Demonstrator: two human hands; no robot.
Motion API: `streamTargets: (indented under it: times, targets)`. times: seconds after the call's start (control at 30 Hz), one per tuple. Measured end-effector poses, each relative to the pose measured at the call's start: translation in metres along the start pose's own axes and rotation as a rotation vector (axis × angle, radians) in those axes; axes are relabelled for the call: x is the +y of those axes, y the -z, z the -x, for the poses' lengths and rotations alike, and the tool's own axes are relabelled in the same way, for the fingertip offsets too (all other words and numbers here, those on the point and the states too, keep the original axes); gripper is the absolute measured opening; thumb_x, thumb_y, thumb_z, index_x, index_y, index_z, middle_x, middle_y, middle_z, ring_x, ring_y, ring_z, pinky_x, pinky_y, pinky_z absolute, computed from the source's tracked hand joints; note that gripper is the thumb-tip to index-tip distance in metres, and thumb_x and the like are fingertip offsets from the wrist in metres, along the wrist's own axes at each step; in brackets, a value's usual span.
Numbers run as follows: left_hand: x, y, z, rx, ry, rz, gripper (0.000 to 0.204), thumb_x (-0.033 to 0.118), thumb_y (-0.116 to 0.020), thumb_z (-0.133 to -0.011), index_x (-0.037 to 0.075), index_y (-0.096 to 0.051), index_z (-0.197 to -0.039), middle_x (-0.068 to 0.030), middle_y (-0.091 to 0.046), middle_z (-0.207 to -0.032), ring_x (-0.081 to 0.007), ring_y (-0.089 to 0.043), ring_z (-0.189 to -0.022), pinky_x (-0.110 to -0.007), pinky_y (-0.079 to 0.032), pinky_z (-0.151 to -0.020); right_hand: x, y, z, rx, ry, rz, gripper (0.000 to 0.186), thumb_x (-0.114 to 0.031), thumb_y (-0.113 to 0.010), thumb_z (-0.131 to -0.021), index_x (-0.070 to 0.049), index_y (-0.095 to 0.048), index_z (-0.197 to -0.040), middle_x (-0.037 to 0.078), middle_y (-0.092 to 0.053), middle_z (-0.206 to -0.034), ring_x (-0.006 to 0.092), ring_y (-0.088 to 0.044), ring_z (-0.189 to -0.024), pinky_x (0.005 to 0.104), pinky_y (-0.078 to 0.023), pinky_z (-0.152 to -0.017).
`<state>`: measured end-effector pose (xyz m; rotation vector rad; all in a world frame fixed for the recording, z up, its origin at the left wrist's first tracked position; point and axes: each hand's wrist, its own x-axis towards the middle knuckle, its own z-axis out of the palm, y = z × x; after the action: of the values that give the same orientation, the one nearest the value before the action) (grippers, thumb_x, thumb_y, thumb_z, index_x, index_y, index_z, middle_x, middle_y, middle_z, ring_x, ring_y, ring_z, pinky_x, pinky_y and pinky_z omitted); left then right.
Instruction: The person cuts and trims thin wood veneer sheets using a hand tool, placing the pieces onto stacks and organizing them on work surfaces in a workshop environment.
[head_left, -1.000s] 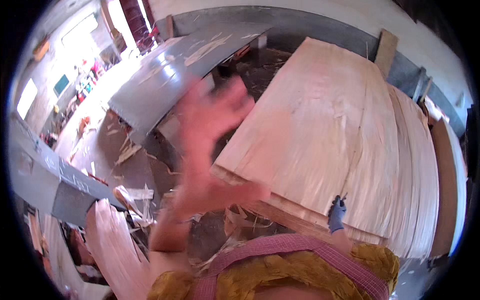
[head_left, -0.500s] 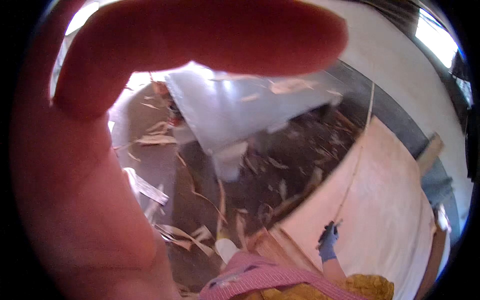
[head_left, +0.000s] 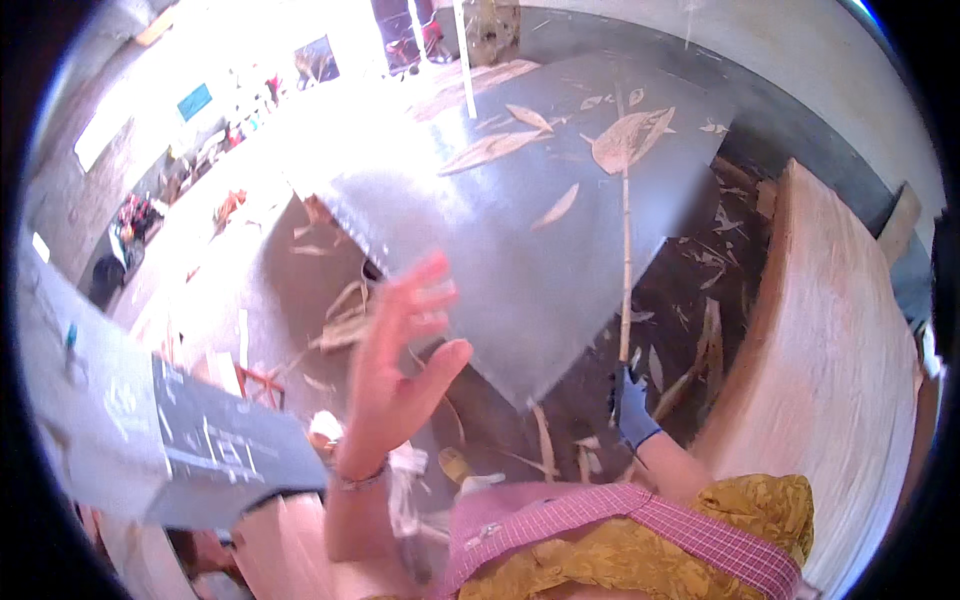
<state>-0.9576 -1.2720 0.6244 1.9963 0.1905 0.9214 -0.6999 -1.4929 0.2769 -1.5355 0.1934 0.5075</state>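
Note:
My bare left hand (head_left: 400, 365) is raised in front of me, fingers apart, with nothing in it; a bracelet circles its wrist. In a blue and dark work glove, my right hand (head_left: 634, 405) grips the near end of a long thin wooden stick (head_left: 627, 270). The stick points away from me, its far part passing over a smooth grey metal table (head_left: 480, 290). On that tabletop lie several thin pale scraps of veneer, among them a broad leaf-shaped piece (head_left: 625, 140) beside the stick's far part.
A tall stack of pale wood sheets (head_left: 835, 370) stands to the right. At the left is a grey block (head_left: 230, 435) with chalk-like marks. Veneer scraps litter the dark floor around the table. A grey and white wall (head_left: 840, 110) curves along the far right.
My left hand has dropped away from close before the camera and now shows whole. The stick in my right hand has swung left, from over the wood stack to over the metal table.

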Motion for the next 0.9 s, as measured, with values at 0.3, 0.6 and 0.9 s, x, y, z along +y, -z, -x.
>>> streamTargets:
  times: [0.3,0.6,0.9]
  targets:
    - [-0.422,-0.007,-0.090,-0.446,0.948,0.411,0.046,0.036,-0.067,-0.090,0.002,-0.056,-0.118,-0.0047,-0.063,-0.099,-0.0108,-0.058,-0.080,-0.029,-0.050,-0.072,-0.006,-0.323,0.010,-0.487,-0.069,-0.002,0.033,-0.041,-0.055,-0.097,-0.010,-0.065,-0.104,0.001,-0.058,-0.066,0.0103,-0.054,-0.052,0.0252,-0.042,-0.045]
    - [-0.685,0.119,-0.308,-0.156,1.015,-0.226,0.046,0.042,-0.074,-0.079,-0.001,-0.070,-0.095,-0.0082,-0.065,-0.073,-0.0178,-0.058,-0.060,-0.035,-0.048,-0.059,-0.071,-0.468,-0.237,-0.340,0.819,0.890,0.030,-0.028,-0.062,-0.090,-0.009,-0.063,-0.113,0.017,-0.062,-0.106,0.0380,-0.061,-0.094,0.0439,-0.051,-0.081]
    - [-0.804,0.163,-0.412,-0.273,0.725,-0.789,0.045,0.044,-0.079,-0.071,0.007,-0.055,-0.077,-0.0117,-0.065,-0.076,-0.0303,-0.064,-0.077,-0.042,-0.049,-0.068,-0.193,-0.671,-0.509,-0.297,1.232,1.452,0.041,-0.030,-0.046,-0.098,-0.015,-0.046,-0.135,0.013,-0.040,-0.145,0.0357,-0.045,-0.127,0.0504,-0.048,-0.093]
